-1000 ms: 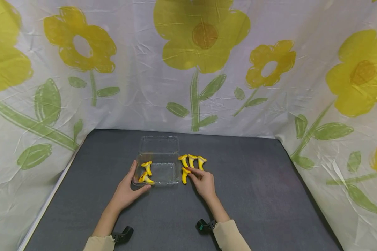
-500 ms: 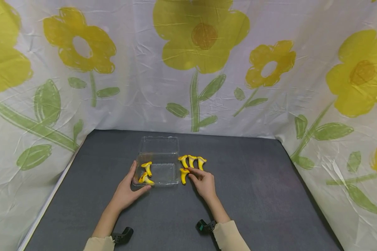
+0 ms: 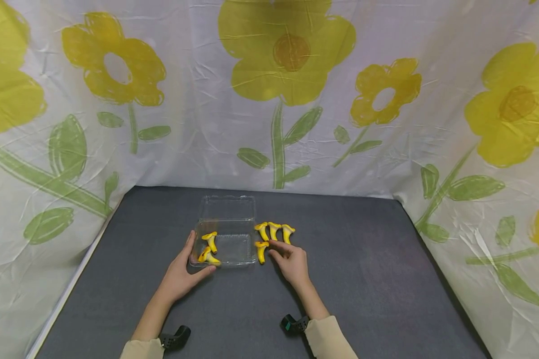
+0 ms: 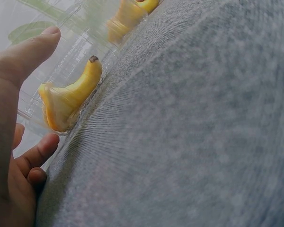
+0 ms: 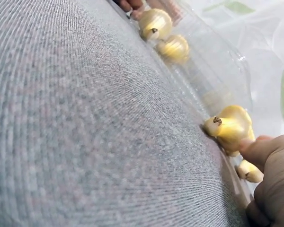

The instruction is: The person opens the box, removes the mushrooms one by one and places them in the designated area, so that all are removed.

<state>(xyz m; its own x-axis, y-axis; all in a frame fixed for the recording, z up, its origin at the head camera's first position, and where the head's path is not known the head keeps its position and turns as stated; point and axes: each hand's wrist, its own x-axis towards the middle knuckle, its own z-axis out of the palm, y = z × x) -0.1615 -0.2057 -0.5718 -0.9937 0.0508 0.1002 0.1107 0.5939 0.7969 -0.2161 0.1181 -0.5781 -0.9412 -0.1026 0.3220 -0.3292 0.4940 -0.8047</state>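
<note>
My left hand (image 3: 179, 276) rests at the left front corner of a clear plastic box (image 3: 236, 257), thumb along the front and fingers at the side. Inside lie a yellow chanterelle (image 3: 210, 241) with a flared cap and a second chanterelle (image 3: 209, 256), nearest that hand. Just right of the box, my right hand (image 3: 294, 264) pinches the cap edge of another chanterelle (image 3: 261, 253) with thumb and index fingertip. Its stem points toward me, as the right wrist view also shows. How firm the pinch is cannot be seen.
Several chanterelles lie outside the box; behind the touched one, a row of three (image 3: 274, 230) has stems toward me. The box's clear lid (image 3: 228, 207) lies back, open. Dark grey cloth (image 3: 364, 259) covers the table. A flower-printed curtain (image 3: 197, 124) encloses the back and sides.
The chanterelle at my right fingertips has shifted slightly left and turned so its stem points more straight toward me. Both hands and the box have hardly moved.
</note>
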